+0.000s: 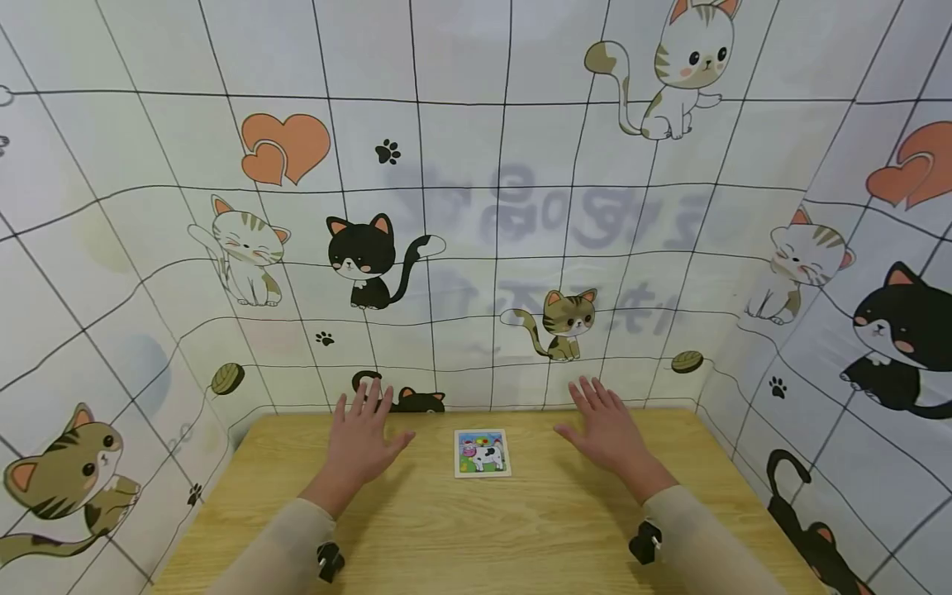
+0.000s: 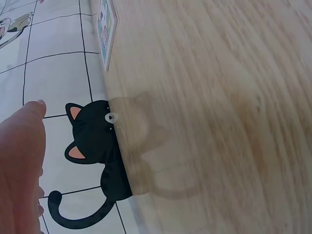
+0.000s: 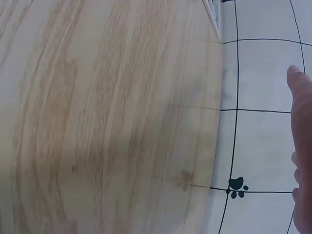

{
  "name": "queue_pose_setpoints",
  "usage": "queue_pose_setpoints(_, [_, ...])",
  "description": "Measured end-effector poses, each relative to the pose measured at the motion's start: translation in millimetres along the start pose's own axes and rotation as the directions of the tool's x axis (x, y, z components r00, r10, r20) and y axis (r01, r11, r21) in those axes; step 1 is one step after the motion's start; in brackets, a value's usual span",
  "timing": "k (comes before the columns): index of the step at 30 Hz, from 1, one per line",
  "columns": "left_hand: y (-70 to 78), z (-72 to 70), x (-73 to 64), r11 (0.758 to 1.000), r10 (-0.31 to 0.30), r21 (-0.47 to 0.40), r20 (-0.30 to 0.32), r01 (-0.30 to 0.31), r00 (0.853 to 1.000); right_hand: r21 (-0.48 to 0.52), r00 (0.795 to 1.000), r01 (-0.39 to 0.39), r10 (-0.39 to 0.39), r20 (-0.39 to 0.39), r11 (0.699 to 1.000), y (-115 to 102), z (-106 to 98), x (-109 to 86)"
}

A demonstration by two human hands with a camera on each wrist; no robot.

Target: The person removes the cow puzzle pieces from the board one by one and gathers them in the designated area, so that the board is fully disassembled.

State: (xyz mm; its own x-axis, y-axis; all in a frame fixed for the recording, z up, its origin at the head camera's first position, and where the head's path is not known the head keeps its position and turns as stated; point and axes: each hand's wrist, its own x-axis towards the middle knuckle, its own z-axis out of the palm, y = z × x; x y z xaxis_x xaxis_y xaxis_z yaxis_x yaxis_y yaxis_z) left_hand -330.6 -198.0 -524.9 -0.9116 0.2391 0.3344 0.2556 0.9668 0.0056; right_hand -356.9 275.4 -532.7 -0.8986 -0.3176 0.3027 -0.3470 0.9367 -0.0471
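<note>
A small square picture puzzle with a white border, showing a black-and-white cow, lies flat near the far edge of the table. My left hand is held over the table to its left, fingers straight and thumb spread toward the puzzle. To its right my right hand mirrors that pose, also holding nothing. The left wrist view catches the puzzle edge-on at the top, with the left thumb at the left side. In the right wrist view only a corner of the puzzle shows, and the right thumb is at the right.
The wooden table ends at a white cloth wall printed with grid lines, cats, hearts and paw marks. This cloth also closes off the left and right sides. A small black device sits at each wrist.
</note>
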Motion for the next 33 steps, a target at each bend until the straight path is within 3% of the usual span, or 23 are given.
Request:
queue_pose_setpoints(6, [5.3, 3.8, 0.1, 1.0, 0.007, -0.02, -0.003, -0.007, 1.0, 0.014, 0.999, 0.04, -0.039, -0.027, 0.999, -9.7, 1.1, 1.9])
queue_pose_setpoints(13, [11.7, 13.5, 3.7, 0.999, 0.02, -0.027, 0.042, -0.019, 0.999, 0.039, 0.998, 0.067, -0.066, -0.012, 0.997, -24.0, 3.9, 6.3])
queue_pose_setpoints(19, [23.4, 19.3, 5.9, 0.998, 0.05, -0.044, 0.073, -0.047, 0.996, 0.027, 0.996, 0.087, -0.087, -0.005, 0.996, -32.7, 10.6, 7.4])
queue_pose_setpoints(26, [36.9, 21.7, 8.7, 0.994, 0.066, -0.088, 0.064, -0.06, 0.996, 0.081, 0.993, 0.114, -0.114, -0.008, 0.99, -42.9, 17.8, 11.0])
queue_pose_setpoints(33, [50.4, 31.5, 10.2, 0.987, 0.081, -0.142, 0.069, -0.07, 0.994, 0.084, 0.988, 0.148, -0.151, 0.037, 0.985, -55.4, 26.4, 19.1])
